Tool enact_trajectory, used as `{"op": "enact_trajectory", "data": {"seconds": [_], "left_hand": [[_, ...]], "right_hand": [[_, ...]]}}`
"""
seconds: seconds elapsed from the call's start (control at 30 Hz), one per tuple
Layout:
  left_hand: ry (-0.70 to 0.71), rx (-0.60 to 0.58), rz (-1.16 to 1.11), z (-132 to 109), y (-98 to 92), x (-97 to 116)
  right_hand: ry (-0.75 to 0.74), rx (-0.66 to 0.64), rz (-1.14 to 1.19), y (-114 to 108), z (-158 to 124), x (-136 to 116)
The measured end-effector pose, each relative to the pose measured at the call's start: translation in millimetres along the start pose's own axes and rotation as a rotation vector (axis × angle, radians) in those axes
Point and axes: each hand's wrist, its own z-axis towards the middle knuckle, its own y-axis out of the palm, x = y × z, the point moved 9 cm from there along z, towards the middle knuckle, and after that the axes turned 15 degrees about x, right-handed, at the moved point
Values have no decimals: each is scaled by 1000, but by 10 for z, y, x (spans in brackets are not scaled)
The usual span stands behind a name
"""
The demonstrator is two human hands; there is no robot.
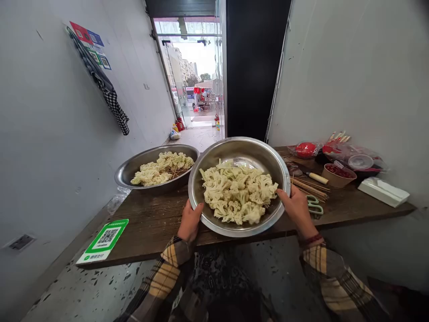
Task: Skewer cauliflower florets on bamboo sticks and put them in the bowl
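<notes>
I hold a large steel bowl (241, 150) tilted toward me above the front edge of a dark wooden table (150, 223). It is full of white cauliflower florets (237, 192). My left hand (189, 221) grips the rim at its lower left. My right hand (296, 208) grips the rim at its right side. Behind and to the left, a second steel bowl (134, 167) rests on the table with cauliflower pieces threaded on wooden skewers (162, 169).
A green QR-code sign (103, 240) lies at the table's left front corner. On the right are bamboo skewers (310, 185), scissors (314, 206), a knife (317, 178), a paper bowl of red stuff (338, 174), bagged items (355, 156) and a white box (384, 191). Walls close both sides.
</notes>
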Motion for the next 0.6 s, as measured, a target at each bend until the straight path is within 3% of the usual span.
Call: {"op": "enact_trajectory", "data": {"seconds": [0.13, 0.3, 0.37, 0.5, 0.6], "left_hand": [[3, -29, 18, 40, 110, 55], [104, 12, 105, -13, 100, 217], [210, 41, 172, -112, 119, 407], [559, 63, 373, -470, 304, 904], [656, 98, 419, -595, 365, 1021]], "right_hand": [[82, -31, 79, 94, 71, 217], [126, -62, 117, 121, 56, 401], [138, -57, 110, 110, 59, 506], [181, -66, 59, 108, 36, 798], [214, -65, 59, 109, -4, 930]]}}
